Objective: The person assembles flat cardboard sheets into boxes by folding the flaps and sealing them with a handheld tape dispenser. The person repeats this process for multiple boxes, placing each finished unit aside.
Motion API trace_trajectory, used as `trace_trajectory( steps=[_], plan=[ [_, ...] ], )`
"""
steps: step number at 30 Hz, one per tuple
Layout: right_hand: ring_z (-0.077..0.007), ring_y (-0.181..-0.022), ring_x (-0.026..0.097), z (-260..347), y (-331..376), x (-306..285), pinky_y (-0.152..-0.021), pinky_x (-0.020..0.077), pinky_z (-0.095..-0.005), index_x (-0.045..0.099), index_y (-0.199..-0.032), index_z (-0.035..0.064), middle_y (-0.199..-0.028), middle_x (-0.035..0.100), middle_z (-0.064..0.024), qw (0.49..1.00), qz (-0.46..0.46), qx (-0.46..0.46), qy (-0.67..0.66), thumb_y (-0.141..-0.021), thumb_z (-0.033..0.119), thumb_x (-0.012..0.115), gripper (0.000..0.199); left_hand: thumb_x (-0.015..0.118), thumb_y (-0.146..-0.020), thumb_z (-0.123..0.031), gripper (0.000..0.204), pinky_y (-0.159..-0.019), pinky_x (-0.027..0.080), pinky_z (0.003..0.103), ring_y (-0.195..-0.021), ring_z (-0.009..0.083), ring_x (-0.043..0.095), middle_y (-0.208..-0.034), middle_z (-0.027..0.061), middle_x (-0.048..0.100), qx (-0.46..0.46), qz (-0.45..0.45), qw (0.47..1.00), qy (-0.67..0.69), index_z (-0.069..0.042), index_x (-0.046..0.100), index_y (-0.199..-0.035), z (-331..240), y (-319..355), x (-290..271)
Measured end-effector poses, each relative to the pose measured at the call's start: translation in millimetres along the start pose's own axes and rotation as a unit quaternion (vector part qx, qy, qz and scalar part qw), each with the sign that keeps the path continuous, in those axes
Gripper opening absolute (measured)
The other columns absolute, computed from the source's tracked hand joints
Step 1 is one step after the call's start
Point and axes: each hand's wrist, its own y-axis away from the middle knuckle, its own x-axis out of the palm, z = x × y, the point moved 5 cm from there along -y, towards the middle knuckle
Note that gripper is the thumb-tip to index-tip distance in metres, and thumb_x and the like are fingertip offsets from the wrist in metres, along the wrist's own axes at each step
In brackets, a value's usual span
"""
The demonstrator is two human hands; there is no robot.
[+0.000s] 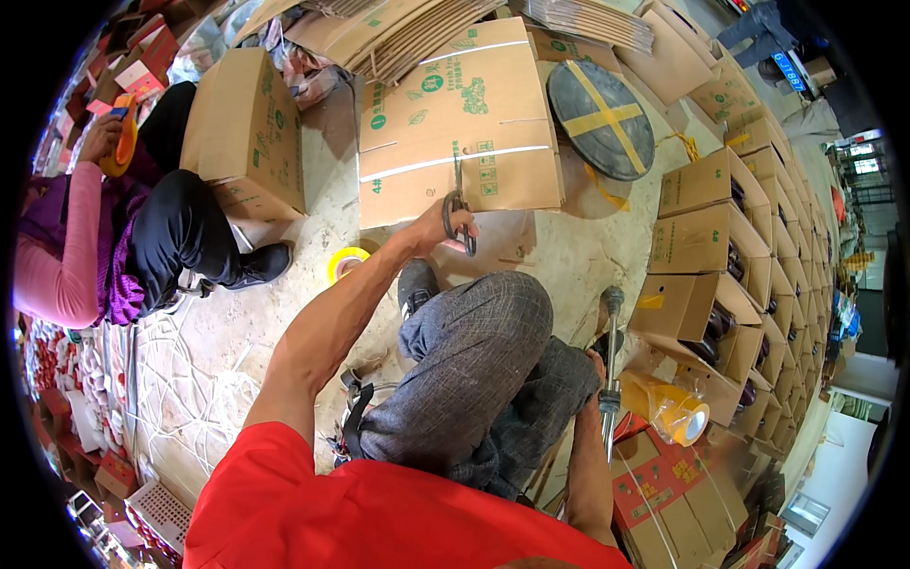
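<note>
Bright, even daylight; soft shadows on the floor (284,237); strong fisheye bending, black corners, slight blur at the rim.

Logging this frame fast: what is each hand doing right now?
Left hand: closed on scissors, at the strapped cardboard box.
Right hand: closed around a metal tool.

Concrete floor (559,256), dusty. Round black lid with a yellow cross of tape (599,119) lies flat on it, top right. Row of open cardboard boxes (711,247) along the right side, dark items inside, kind unclear. Yellow tape roll (345,262) on the floor, centre left. Clear-wrapped tape roll (681,414) lower right. Stack of flattened cartons (398,33) at top. Another person, seated at left: pink sleeve (57,256), black trousers (175,228); upright carton (248,128) just beside them. White strapping offcuts (190,370) scattered lower left.
</note>
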Motion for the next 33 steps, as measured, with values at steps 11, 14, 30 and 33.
trace_trajectory(
  steps=[11, 14, 30, 33],
  plan=[
    [-0.0224, -0.090, 0.070, 81.0, 24.3, 38.8, -0.083, 0.0556, -0.0347, 0.064, -0.120, -0.0039, -0.102, 0.071, -0.0149, 0.958, 0.019, -0.162, 0.237, -0.099, 0.009, 0.060, 0.025, 0.067, -0.087, -0.020, 0.028, -0.068, 0.064, 0.039, -0.082, 0.0184, 0.065, -0.089, 0.0091, 0.066, 0.089, 0.008, 0.993, -0.080, -0.002, 0.058, -0.107, -1.6, -3.7, -20.7],
    [-0.0216, -0.091, 0.069, 54.9, 13.2, 19.1, -0.083, 0.0557, -0.0341, 0.063, -0.121, -0.0033, -0.102, 0.071, -0.0148, 0.987, 0.015, -0.077, 0.141, -0.100, 0.010, 0.058, 0.026, 0.066, -0.088, -0.018, 0.030, -0.067, 0.064, 0.039, -0.083, 0.0186, 0.066, -0.089, 0.0090, 0.066, 0.029, 0.003, 1.000, 0.005, -0.003, 0.055, -0.112, 24.8, -6.7, -18.9],
    [-0.0239, -0.088, 0.071, 1.1, -8.5, -22.7, -0.081, 0.0555, -0.0337, 0.065, -0.112, -0.0038, -0.095, 0.072, -0.0139, 0.994, 0.006, -0.071, 0.079, -0.095, 0.007, 0.063, 0.020, 0.061, -0.087, -0.018, 0.034, -0.062, 0.061, 0.048, -0.073, 0.0425, 0.075, -0.088, 0.0323, 0.071, -0.017, -0.090, 0.915, -0.394, 0.014, 0.066, -0.098, 4.3, -30.7, -13.6],
    [-0.0244, -0.088, 0.071, -31.9, -22.7, -33.1, -0.080, 0.0552, -0.0336, 0.065, -0.109, -0.0030, -0.094, 0.071, -0.0136, 0.995, 0.006, -0.076, 0.067, -0.093, 0.006, 0.064, 0.018, 0.058, -0.085, -0.013, 0.030, -0.064, 0.060, 0.049, -0.071, 0.0453, 0.074, -0.086, 0.0338, 0.071, 0.001, -0.099, 0.883, -0.459, 0.014, 0.069, -0.094, 1.5, -45.8, -13.2]
  ],
)
